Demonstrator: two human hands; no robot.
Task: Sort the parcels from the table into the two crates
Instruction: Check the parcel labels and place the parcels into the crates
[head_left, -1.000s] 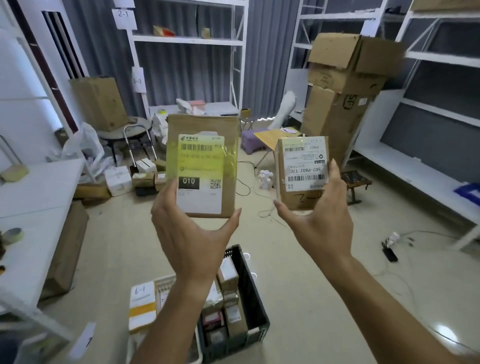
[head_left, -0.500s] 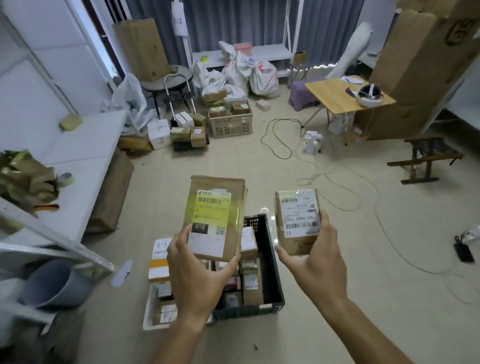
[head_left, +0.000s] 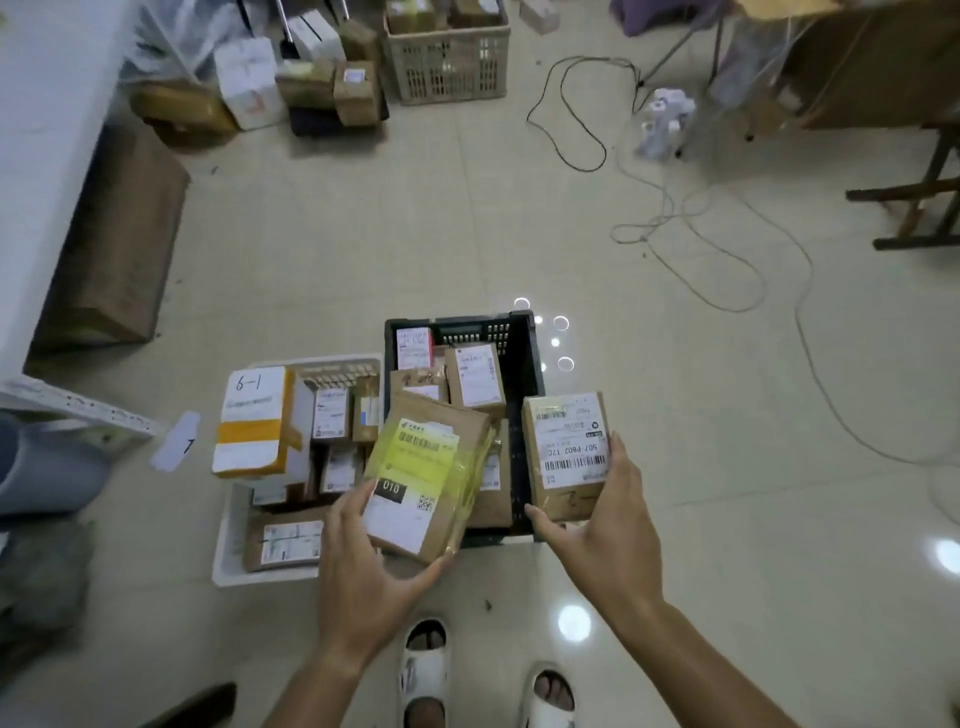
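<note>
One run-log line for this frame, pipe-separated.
left hand holds yellow-taped parcel | right hand holds labelled parcel | both above black crate | white crate beside it

The view tips from the shelves and stacked cartons down to the floor, so the person's sandalled feet (head_left: 426, 670) now show at the bottom edge. Both hands drop from chest height to just above the two crates. The left hand (head_left: 363, 566) now holds the yellow-taped parcel (head_left: 423, 480) tilted to the right instead of upright, low over the seam between the white crate (head_left: 228, 551) and the black crate (head_left: 522, 358). The right hand (head_left: 602, 519) brings the small labelled box (head_left: 569, 452) down beside the black crate's right wall, its label facing up towards the camera rather than standing upright in the air.
</note>
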